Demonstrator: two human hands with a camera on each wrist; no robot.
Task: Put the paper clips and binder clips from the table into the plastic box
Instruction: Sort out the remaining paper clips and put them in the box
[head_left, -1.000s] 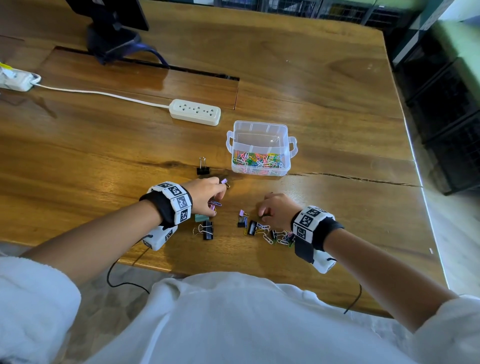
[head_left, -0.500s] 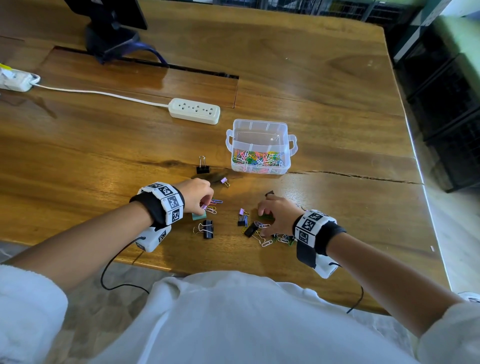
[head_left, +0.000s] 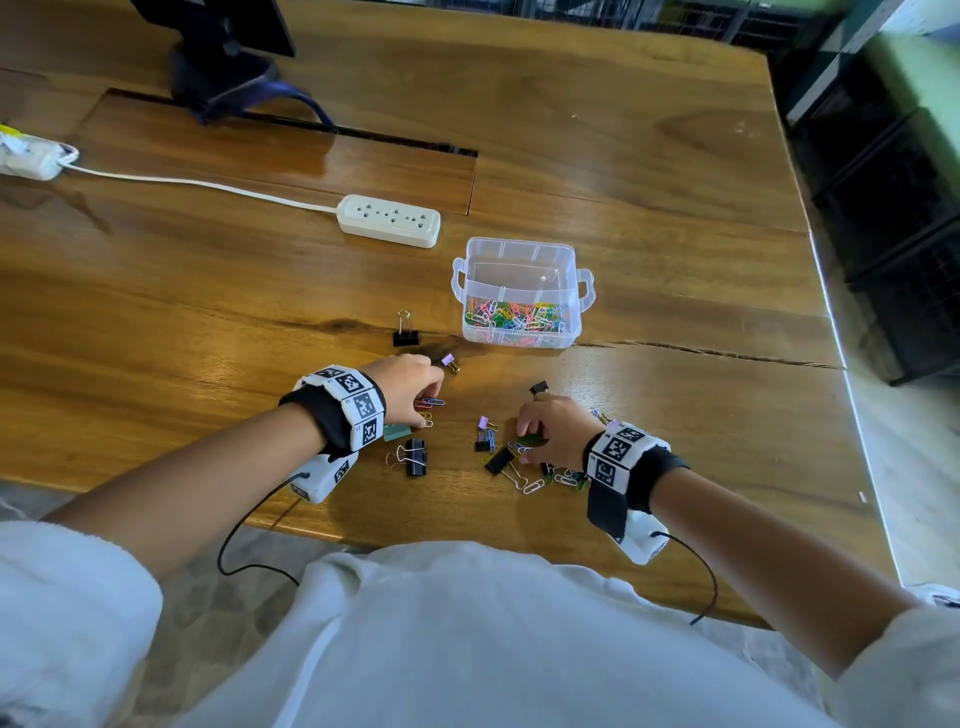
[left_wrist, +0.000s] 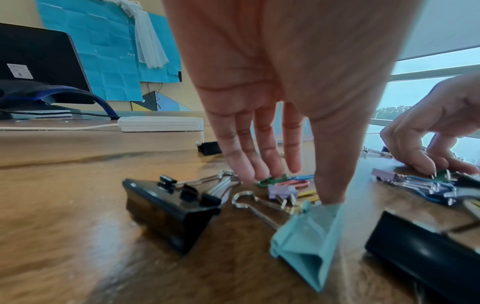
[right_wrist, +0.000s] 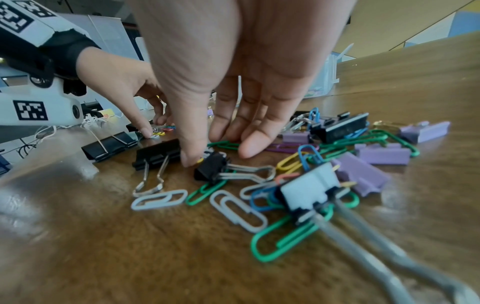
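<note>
While the plastic box (head_left: 521, 291) is standing open beyond both hands with coloured paper clips already in its near compartment, the left hand (head_left: 404, 388) is reaching down with straight fingers, tips touching a green paper clip (left_wrist: 273, 180), gripping nothing. That clip is lying flat just ahead of the fingertips, long axis running left to right across them. The right hand (head_left: 550, 428) is likewise lowering extended fingers and thumb onto a small black binder clip (right_wrist: 210, 165), not yet pinching it. The head view is hiding both sets of fingertips; the wrist views are showing them, plus a teal binder clip (left_wrist: 305, 236) under the left palm.
</note>
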